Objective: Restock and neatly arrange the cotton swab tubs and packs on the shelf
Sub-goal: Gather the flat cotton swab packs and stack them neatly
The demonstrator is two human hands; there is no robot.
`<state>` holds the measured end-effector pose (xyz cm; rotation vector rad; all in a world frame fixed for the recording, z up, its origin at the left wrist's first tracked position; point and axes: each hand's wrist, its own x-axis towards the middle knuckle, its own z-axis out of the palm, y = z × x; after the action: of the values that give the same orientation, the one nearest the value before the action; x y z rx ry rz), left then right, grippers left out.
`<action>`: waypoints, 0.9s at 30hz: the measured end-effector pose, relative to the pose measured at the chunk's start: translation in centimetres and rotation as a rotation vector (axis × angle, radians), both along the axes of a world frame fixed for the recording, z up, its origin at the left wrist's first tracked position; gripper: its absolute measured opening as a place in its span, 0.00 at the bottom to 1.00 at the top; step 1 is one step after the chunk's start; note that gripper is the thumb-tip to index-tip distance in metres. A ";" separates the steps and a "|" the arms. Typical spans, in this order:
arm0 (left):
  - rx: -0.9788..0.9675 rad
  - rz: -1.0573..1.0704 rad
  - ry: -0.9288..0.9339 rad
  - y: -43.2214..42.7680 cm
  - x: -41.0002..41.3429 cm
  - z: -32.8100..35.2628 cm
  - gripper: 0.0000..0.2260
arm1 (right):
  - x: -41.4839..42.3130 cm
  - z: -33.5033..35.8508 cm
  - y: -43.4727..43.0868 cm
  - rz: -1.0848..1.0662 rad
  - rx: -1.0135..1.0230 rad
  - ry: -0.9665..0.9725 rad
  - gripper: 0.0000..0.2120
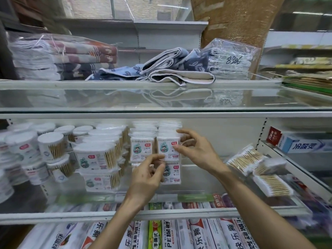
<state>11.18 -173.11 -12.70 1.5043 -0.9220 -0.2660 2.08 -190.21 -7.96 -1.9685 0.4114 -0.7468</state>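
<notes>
1 wide-angle head view, near, facing the swab shelf (53, 217) head-on, tilted slightly down; towel shelf (71, 84) fills the top, wrap boxes (168, 234) the bottom edge.

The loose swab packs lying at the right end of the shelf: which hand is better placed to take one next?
Probably the right hand: it is nearer the loose packs, on their side. The left hand would have to cross the right forearm.

Middle shelf (53, 217): stacked swab packs (155, 150) at centre.
Just left of them: rectangular tubs (97, 157). Further left: round tubs (51, 146).
Right, well apart: loose flat packs (255, 162). Beyond: toothpaste box (305, 145).
Shelf above: folded towels (176, 72).
Shelf below: cling-wrap boxes (179, 234).
</notes>
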 end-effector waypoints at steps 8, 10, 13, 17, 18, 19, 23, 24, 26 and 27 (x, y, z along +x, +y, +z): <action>-0.117 -0.077 0.044 -1.5 -1.9 1.3 0.07 | -2.7 0.5 -1.5 -0.127 -0.034 -0.084 0.10; -0.134 -0.137 0.072 -2.7 -3.2 1.4 0.07 | -4.6 0.2 -2.4 -0.180 -0.111 -0.094 0.05; -0.139 -0.245 0.124 -4.8 -5.1 1.3 0.06 | -8.4 -0.3 -4.0 -0.243 -0.266 -0.029 0.06; -0.170 -0.336 0.195 -7.8 -7.0 0.9 0.06 | -13.8 -0.9 -7.2 -0.383 -0.585 0.280 0.18; -0.168 -0.356 0.204 -8.5 -7.4 0.8 0.06 | -14.9 -1.0 -8.2 -0.437 -0.675 0.422 0.21; -0.164 -0.374 0.209 -9.2 -7.8 0.7 0.06 | -15.9 -1.1 -9.1 -0.487 -0.752 0.567 0.23; -0.111 -0.413 0.232 -11.4 -9.0 0.4 0.06 | -18.1 -1.4 -11.0 -0.534 -0.861 0.877 0.21; -0.092 -0.417 0.239 -11.8 -9.2 0.4 0.06 | -18.3 -1.5 -11.2 -0.535 -0.883 0.889 0.18; -0.052 -0.409 0.206 -12.3 -9.6 0.5 0.05 | -18.5 -1.3 -11.4 -0.538 -0.926 0.890 0.15; -0.024 -0.395 0.154 -12.5 -9.7 0.6 0.05 | -18.6 -1.1 -11.4 -0.529 -0.910 0.865 0.14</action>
<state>1.49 -185.58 -12.14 1.2516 -1.0888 -0.6452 -16.49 -201.60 -9.02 -3.0718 1.3212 -0.3478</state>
